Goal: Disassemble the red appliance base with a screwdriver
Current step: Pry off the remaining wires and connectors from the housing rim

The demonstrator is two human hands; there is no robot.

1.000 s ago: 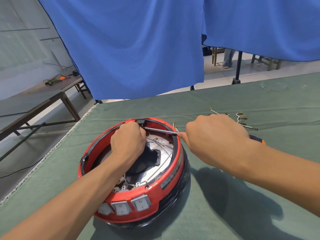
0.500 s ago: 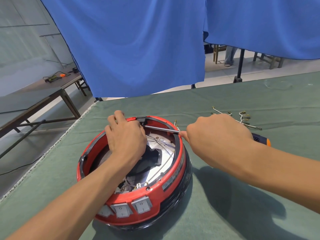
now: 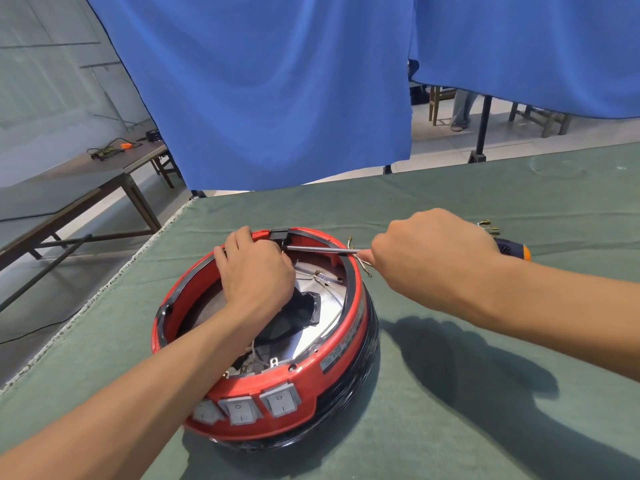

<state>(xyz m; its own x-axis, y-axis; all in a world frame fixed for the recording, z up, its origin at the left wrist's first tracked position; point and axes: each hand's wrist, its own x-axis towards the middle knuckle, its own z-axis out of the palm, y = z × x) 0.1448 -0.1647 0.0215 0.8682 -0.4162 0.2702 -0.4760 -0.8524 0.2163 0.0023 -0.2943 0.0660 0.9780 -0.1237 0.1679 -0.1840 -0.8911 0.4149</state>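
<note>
red appliance base [image 3: 322, 372] sits open side up on the green table [image 3: 450, 427], switches toward me | my left hand [image 3: 256, 275] curls over its far rim to steady it | my right hand [image 3: 429, 258] grips the screwdriver [image 3: 322, 250] flat, tip at the black clip [image 3: 279, 234], I judge to pry | loose wire clips [image 3: 488, 227] beyond.

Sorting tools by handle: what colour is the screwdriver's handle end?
Black with an orange tip, on the screwdriver in the head view.
</note>
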